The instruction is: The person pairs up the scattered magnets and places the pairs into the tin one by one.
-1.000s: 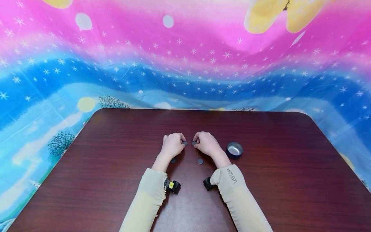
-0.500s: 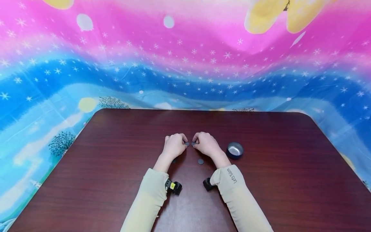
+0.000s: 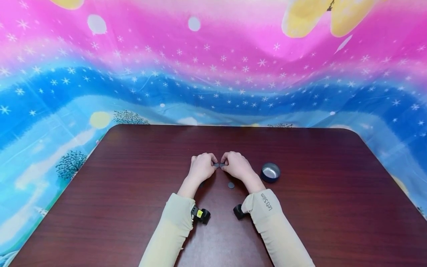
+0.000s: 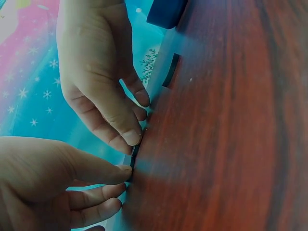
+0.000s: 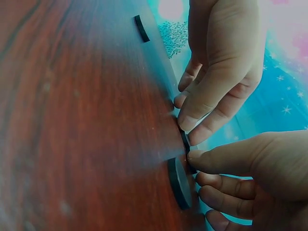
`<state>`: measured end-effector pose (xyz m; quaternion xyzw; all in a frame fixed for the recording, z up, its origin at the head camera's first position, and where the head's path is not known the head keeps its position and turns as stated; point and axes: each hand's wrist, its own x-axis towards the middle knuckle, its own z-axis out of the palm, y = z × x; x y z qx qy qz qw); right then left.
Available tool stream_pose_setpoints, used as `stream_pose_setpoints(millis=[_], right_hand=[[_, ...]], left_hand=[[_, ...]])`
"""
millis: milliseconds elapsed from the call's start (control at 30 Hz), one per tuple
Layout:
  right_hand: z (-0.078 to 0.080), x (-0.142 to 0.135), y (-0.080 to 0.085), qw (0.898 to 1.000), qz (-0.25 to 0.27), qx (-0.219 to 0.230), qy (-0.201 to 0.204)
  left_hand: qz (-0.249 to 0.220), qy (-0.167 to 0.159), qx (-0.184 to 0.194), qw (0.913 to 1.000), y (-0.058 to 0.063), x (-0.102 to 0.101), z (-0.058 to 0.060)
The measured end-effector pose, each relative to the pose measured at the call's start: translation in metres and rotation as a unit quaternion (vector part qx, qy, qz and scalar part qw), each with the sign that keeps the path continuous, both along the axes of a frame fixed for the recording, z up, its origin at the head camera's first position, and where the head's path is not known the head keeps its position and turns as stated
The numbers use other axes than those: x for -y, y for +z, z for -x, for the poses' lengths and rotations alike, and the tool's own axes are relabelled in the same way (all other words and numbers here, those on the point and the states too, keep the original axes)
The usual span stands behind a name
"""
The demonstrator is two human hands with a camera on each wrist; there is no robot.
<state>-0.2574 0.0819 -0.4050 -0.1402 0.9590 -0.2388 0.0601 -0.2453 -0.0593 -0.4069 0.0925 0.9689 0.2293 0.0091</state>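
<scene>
Nearest, the left sleeve [image 3: 165,231] and right sleeve [image 3: 281,231] reach forward over the table [image 3: 333,207], each wrist bearing a small black camera. Past the cuffs, a loose disc [image 3: 231,185] lies flat between the wrists; a half-hidden disc [image 5: 142,29] lies beside the left wrist, both apart from the fingers.

A little farther, the left hand [image 3: 201,167] pinches the left disc [image 3: 216,165] between thumb and fingers, and the right hand [image 3: 238,164] clamps the right disc [image 3: 222,165] likewise. Both are gripped from their outer sides, presumably to leave the facing edges free to line up; whether those edges touch is too small to tell.

The bowl [image 3: 270,180] stands upright beside the right wrist, likely kept aside for working room. Behind the table hangs a patterned backdrop [image 3: 213,89].
</scene>
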Motion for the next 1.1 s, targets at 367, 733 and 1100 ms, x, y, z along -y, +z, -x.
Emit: stream_pose_setpoints(millis=[367,733,1100], right_hand=[[-0.001,0.0,0.001,1.0,0.001,0.001,0.001],[-0.003,-0.001,0.005,1.0,0.004,0.001,0.013],[-0.007,-0.008,0.01,1.0,0.006,0.014,0.008]], left_hand=[[0.001,0.003,-0.005,1.0,0.0,-0.001,0.0],[-0.002,-0.003,-0.012,0.9999,0.002,0.001,-0.001],[0.01,-0.015,-0.025,0.9995,0.005,0.0,-0.005]])
